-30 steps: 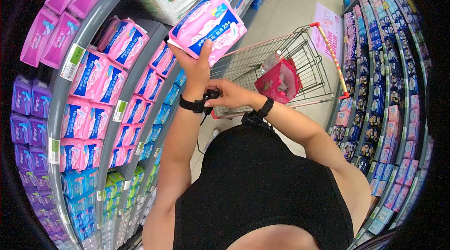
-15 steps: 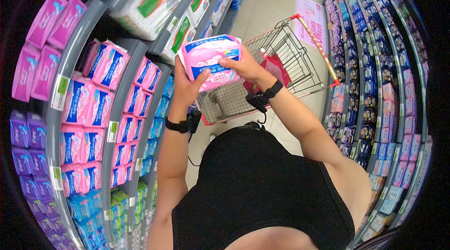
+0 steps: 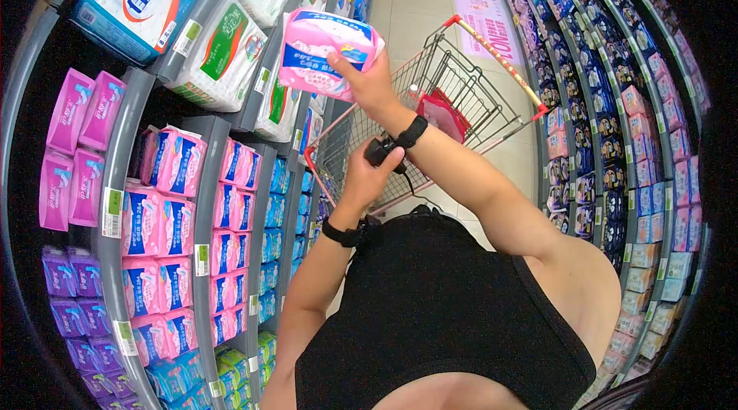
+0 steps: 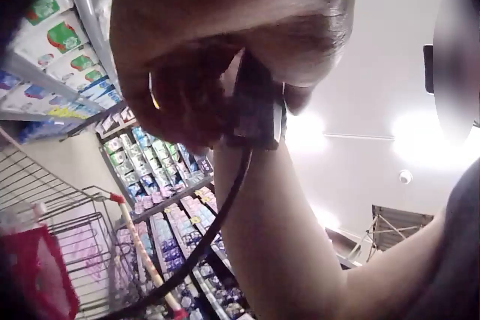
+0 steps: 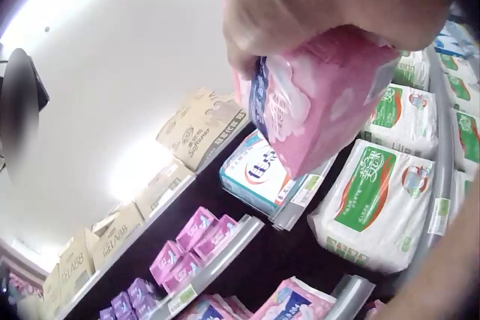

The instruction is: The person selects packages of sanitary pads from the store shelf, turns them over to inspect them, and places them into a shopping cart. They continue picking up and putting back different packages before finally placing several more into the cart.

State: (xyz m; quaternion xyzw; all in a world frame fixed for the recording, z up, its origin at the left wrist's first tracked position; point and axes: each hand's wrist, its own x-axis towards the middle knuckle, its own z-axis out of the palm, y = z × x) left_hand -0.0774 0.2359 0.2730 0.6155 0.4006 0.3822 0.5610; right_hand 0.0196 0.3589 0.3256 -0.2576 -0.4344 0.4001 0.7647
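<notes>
A pink and blue pack of sanitary pads point(image 3: 311, 48) is raised at upper centre in the head view. My right hand point(image 3: 374, 88) grips its right side, thumb across the printed front. From the right wrist view, the pack point(image 5: 322, 102) hangs below the curled right hand point(image 5: 330, 1). Lower down, my left hand point(image 3: 367, 179) pinches the small black camera point(image 3: 379, 151) on the right wrist. The left wrist view shows the left hand point(image 4: 225, 12) close up, fingers and thumb around that dark camera point(image 4: 256, 102), with a cable trailing from it.
A wire shopping cart point(image 3: 501, 65) stands ahead, with a red bag point(image 3: 443, 114) inside. Shelves on the left hold more pink packs point(image 3: 157, 225), purple packs point(image 3: 73, 271) and large white-green packages point(image 3: 223, 52). Another stocked shelf point(image 3: 603, 148) lines the right side.
The pack passed from the left hand, through both hands, to the right hand alone. The left hand dropped to the right wrist's camera. The view shifted, showing more of the upper left shelf.
</notes>
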